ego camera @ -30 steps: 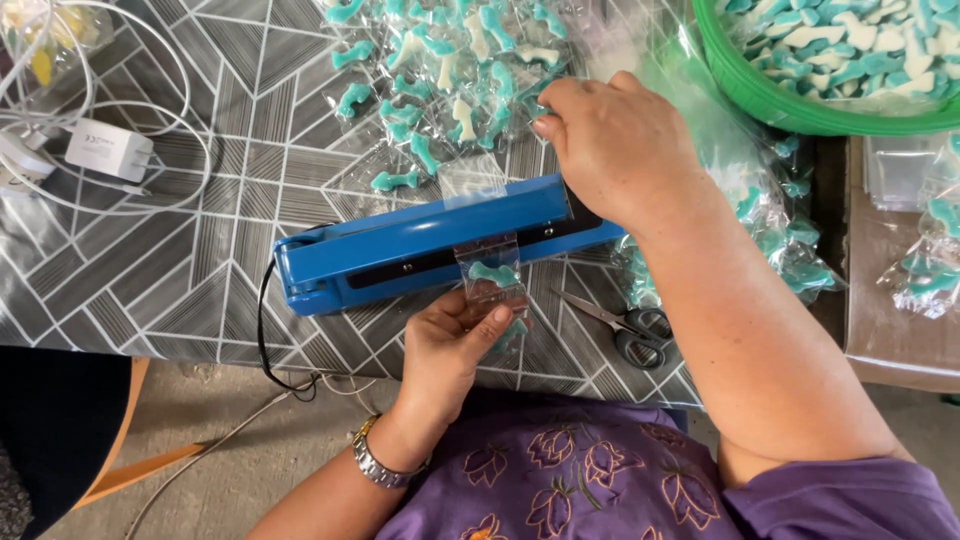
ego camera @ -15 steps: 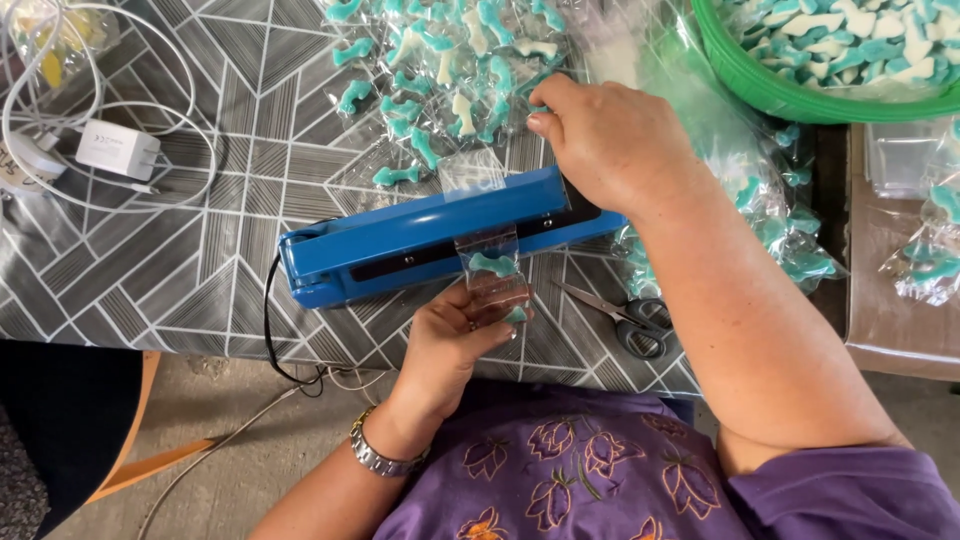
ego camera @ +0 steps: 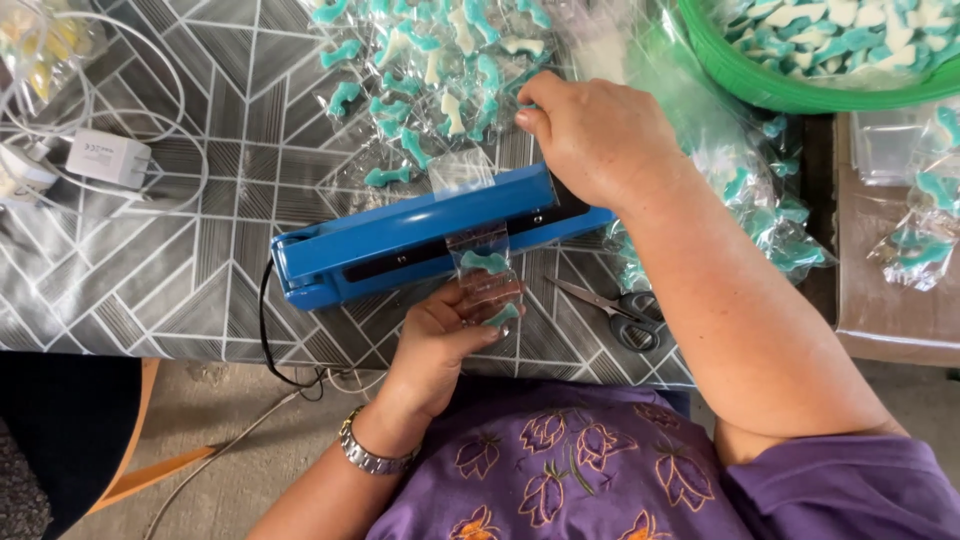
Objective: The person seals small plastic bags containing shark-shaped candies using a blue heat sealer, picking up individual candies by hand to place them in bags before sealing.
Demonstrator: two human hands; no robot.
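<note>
Pressing down on the far end of the blue heat sealer, my right hand lies knuckles-up across its arm, fingers curled together over the top edge, forearm running back toward my body at a slant. My left hand comes up from below the sealer, wrist bent back, palm turned upward, thumb and fingers pinched on the lower end of a small clear bag that holds teal and white gummy sweets. The bag sits crosswise in the sealer, its open top sticking out on the far side of the bar, its filled part hanging on the near side against my fingertips. A metal watch circles my left wrist.

Just right of the sealer, on the near side, a pair of scissors lies flat on the grey patterned tablecloth. Beyond the sealer a heap of filled sweet bags spreads over the cloth. Far right of the sealer, a green basin holds loose sweets of the same colours. Well left of the sealer, a white charger rests among looped white cables. The sealer's black cord drops off the table edge at its left end.
</note>
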